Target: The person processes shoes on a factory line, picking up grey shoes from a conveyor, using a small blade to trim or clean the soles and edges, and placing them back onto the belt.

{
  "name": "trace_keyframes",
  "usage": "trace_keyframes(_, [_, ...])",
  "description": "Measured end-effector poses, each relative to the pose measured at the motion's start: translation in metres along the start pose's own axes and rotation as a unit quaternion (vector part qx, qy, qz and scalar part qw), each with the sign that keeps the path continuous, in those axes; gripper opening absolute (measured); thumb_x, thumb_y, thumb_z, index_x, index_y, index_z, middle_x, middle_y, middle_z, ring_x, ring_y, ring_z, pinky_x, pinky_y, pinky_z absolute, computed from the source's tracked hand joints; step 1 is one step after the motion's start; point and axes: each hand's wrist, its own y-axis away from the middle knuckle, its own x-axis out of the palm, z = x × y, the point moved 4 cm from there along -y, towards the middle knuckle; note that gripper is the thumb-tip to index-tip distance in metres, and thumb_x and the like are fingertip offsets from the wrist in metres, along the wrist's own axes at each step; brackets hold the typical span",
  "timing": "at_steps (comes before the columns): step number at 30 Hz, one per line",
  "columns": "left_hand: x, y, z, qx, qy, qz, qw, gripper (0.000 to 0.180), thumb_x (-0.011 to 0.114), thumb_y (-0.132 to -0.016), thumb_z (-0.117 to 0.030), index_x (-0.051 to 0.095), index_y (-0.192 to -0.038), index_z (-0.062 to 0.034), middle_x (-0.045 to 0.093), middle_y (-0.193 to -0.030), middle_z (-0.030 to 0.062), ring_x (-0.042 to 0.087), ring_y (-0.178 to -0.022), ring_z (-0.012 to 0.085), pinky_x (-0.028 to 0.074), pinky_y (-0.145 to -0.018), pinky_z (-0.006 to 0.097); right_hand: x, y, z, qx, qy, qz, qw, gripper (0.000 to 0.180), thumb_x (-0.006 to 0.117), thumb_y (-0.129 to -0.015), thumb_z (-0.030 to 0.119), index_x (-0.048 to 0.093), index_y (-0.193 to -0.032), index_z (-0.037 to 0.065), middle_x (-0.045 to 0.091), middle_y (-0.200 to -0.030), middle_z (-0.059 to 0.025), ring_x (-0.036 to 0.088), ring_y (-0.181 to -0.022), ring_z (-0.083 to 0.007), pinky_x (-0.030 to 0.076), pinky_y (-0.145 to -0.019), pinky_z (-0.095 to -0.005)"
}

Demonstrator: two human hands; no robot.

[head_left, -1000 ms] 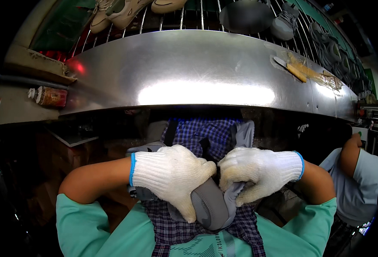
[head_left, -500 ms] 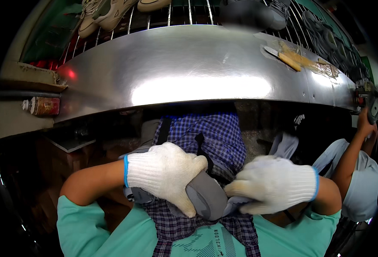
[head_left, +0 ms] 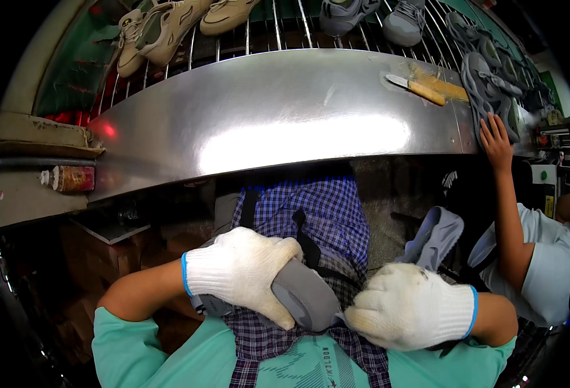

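Note:
A grey shoe (head_left: 301, 299) lies in my lap on a blue checked apron (head_left: 324, 216). My left hand (head_left: 243, 271), in a white knit glove with a blue cuff, is wrapped over the shoe's top. Gloved the same way, my right hand (head_left: 411, 307) grips the shoe's end at the right with the fingers curled in. A second grey shoe (head_left: 435, 236) rests just beyond my right hand, above my right knee.
A shiny steel worktop (head_left: 278, 123) curves across in front, with a yellow-handled knife (head_left: 417, 89) on it at the right. Behind it, a wire rack (head_left: 298, 29) carries beige shoes (head_left: 162, 29) and grey shoes (head_left: 375, 16). A co-worker's hand (head_left: 495, 139) presses grey uppers (head_left: 485, 84) at right.
My right hand has slid from the middle of the shoe to the right and down. The view has tilted so the rack shows more. The co-worker's arm now reaches onto the worktop.

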Motion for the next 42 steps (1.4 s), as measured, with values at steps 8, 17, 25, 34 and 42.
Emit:
trace_keyframes(8, [0.000,0.005,-0.001,-0.045,0.019,-0.055,0.997,0.108,0.093,-0.064,-0.073,0.063,-0.131,0.0053,0.079,-0.107,0.0192,0.081,-0.093,0.0308,0.067,-0.079,0.037,0.011,0.017,0.013,0.026,0.067,-0.050,0.996,0.029,0.076,-0.080,0.022,0.073,-0.103,0.005,0.070,-0.081,-0.0049,0.071,-0.069,-0.0218,0.058,-0.065,-0.0366])
trace_keyframes(17, [0.003,0.016,-0.011,-0.035,-0.005,-0.170,0.985,0.099,0.094,-0.065,-0.068,0.065,-0.125,0.0056,0.077,-0.107,0.0198,0.080,-0.093,0.0314,0.067,-0.081,0.038,0.012,0.020,0.003,0.191,-0.020,-0.014,0.981,0.036,0.074,-0.094,0.033,0.072,-0.110,0.000,0.067,-0.083,-0.0105,0.074,-0.071,-0.0282,0.062,-0.061,-0.0410])
trace_keyframes(25, [0.008,0.017,-0.018,-0.051,-0.038,-0.178,0.982,0.103,0.096,-0.063,-0.069,0.064,-0.125,0.0070,0.077,-0.107,0.0202,0.081,-0.094,0.0320,0.067,-0.081,0.038,0.028,-0.001,-0.013,0.244,0.015,0.046,0.969,0.037,0.071,-0.097,0.036,0.071,-0.090,0.001,0.070,-0.077,-0.0140,0.075,-0.068,-0.0296,0.061,-0.055,-0.0431])
trace_keyframes(34, [0.007,0.009,-0.017,-0.104,-0.016,-0.128,0.986,0.105,0.092,-0.064,-0.072,0.064,-0.127,0.0070,0.077,-0.106,0.0203,0.081,-0.094,0.0341,0.067,-0.081,0.040,0.028,-0.004,-0.010,0.207,-0.008,0.179,0.962,0.036,0.060,-0.104,0.033,0.072,-0.096,0.000,0.074,-0.083,-0.0140,0.077,-0.070,-0.0287,0.063,-0.060,-0.0442])
trace_keyframes(42, [0.008,-0.001,0.047,-0.164,0.109,-0.159,0.967,0.125,0.085,-0.061,-0.084,0.057,-0.139,0.0099,0.073,-0.120,0.0296,0.075,-0.110,0.0412,0.062,-0.096,0.046,-0.004,0.003,0.015,0.073,0.007,-0.034,0.997,0.020,0.067,-0.097,0.026,0.069,-0.094,0.007,0.068,-0.086,-0.0081,0.075,-0.081,-0.0232,0.061,-0.065,-0.0387])
